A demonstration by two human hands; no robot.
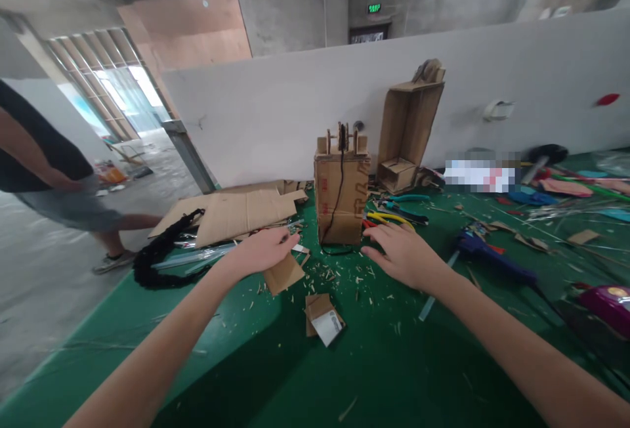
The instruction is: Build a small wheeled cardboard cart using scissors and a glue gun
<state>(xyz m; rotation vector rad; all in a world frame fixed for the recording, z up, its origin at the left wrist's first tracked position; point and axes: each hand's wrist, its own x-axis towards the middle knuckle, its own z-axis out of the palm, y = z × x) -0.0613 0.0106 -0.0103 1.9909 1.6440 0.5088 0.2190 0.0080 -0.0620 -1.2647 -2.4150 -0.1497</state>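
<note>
Here stands the cardboard box (350, 201), long axis vertical, between our hands: our right hand (406, 254), fingers loosely parted, is nearer, just right; our left hand (260, 251) meets a cardboard piece (285, 276), grip unclear.

The left hand (260, 249) partly hides a cardboard piece (285, 276).

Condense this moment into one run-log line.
left hand: at small flat brown cardboard piece, grip unclear | right hand: open, beside upright brown cardboard box standing between hands | green tabletop: white-faced cardboard scrap
</note>
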